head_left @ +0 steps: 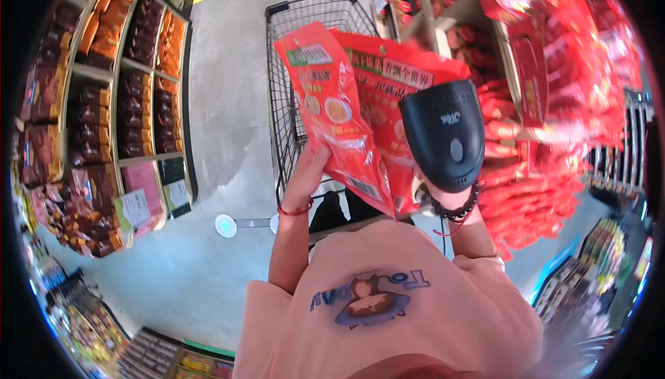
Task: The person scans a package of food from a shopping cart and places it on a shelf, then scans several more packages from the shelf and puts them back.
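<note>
My left hand [309, 171] grips the lower left edge of a glossy red food packet [332, 112] printed with pictures and a white label; its fingers are partly hidden behind the packet. A second red packet [377, 95] lies behind and to the right of the first, overlapping it. In my right hand [443, 195], mostly covered from above, is a black handheld barcode scanner [447, 133]. The scanner's head sits over the right side of the second packet. Whether the right hand also touches that packet, I cannot tell.
A black wire shopping cart [280, 91] stands directly ahead, beneath the packets. Shelves of brown and orange packages [93, 112] line the left side. Red bags [533, 199] hang in a dense stack close on the right. Grey floor [222, 88] runs along the cart's left.
</note>
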Demonstrator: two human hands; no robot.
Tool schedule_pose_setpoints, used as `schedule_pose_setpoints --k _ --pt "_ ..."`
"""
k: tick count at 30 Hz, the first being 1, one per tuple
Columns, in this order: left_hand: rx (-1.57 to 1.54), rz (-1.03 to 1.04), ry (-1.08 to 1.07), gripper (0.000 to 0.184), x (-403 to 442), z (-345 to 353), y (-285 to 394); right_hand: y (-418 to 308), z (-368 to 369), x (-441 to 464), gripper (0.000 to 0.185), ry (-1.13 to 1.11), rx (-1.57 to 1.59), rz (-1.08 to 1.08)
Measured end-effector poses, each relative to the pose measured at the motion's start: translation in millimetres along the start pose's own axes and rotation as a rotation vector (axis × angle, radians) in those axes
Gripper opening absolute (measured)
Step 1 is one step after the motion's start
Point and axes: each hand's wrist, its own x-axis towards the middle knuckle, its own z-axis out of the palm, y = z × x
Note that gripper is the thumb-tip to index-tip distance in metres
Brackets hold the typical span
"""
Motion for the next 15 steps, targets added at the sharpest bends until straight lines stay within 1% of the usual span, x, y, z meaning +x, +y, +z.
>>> schedule_pose_setpoints --k 1,2,4,5,6,8,9,12,13,15 --pt "0.023 -0.061 -0.053 0.044 -15 6 -6 1 -1 -21 0.035 0.029 0.142 0.090" --pt "0.060 -0.114 -0.012 0.042 -27 18 -11 1 -1 -43 0.037 0.070 0.281 0.176" --pt "0.196 -0.103 -0.075 0.042 -43 36 -19 -16 -21 -60 0.047 0.034 0.062 0.013" --pt "0.267 -0.102 -0.104 0.042 -50 46 -22 -22 -31 -62 0.043 0.095 0.054 0.010" --pt "0.255 -0.163 -0.024 0.043 -57 64 -17 -20 -39 -69 0.042 0.133 0.145 0.098" --pt "0.373 -0.149 -0.100 0.044 -58 76 -26 4 -54 -84 0.039 0.172 0.297 0.239" --pt "0.430 -0.144 -0.135 0.044 -59 84 -30 17 -59 -93 0.034 0.230 0.492 0.316" --pt "0.445 -0.213 -0.208 0.042 -59 119 -38 42 -92 -113 0.036 0.343 0.876 0.358" --pt "0.458 -0.232 -0.234 0.041 -57 132 -44 55 -101 -120 0.034 0.334 0.847 0.359" --pt "0.324 -0.292 -0.323 0.042 -51 166 -55 77 -123 -140 0.030 0.319 0.782 0.373"
